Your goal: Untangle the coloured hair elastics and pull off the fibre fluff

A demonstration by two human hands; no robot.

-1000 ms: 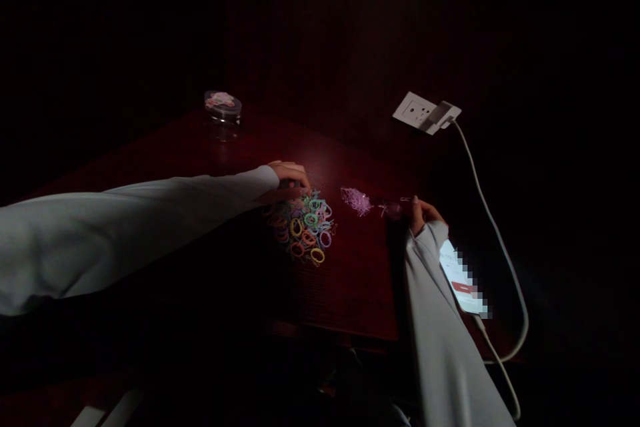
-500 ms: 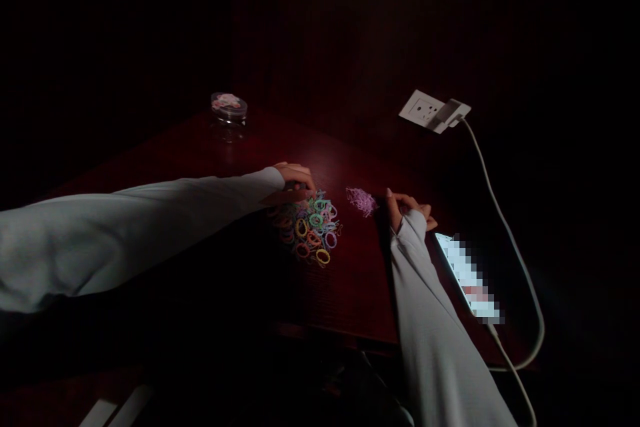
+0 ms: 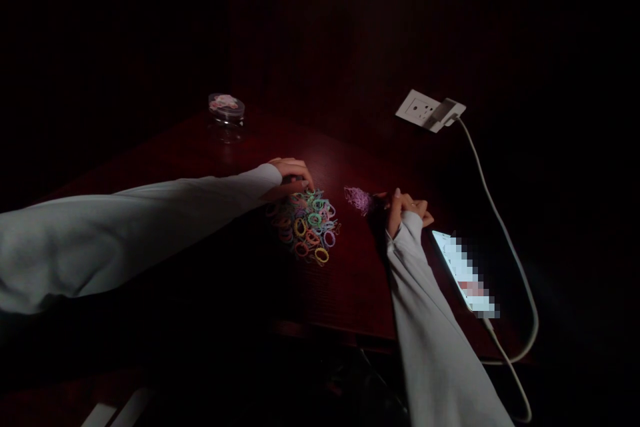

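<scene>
Right hand (image 3: 411, 207), bent — reaching closer to the purple heap (image 3: 357, 199), right side, bringing pieces within grasp. Left hand (image 3: 293, 172) — curling over coloured rings (image 3: 313, 221), left of heap. Holds: not discernible.

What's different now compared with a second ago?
The right hand has moved left, closer to the purple pile, uncovering the phone's top. The thin piece at its fingertips no longer shows; whether it was released is unclear. The left hand, at the colored loops, and the jar stayed put.

Glossy wood tabletop (image 3: 350, 280), cloth sleeves (image 3: 165, 227)
</scene>
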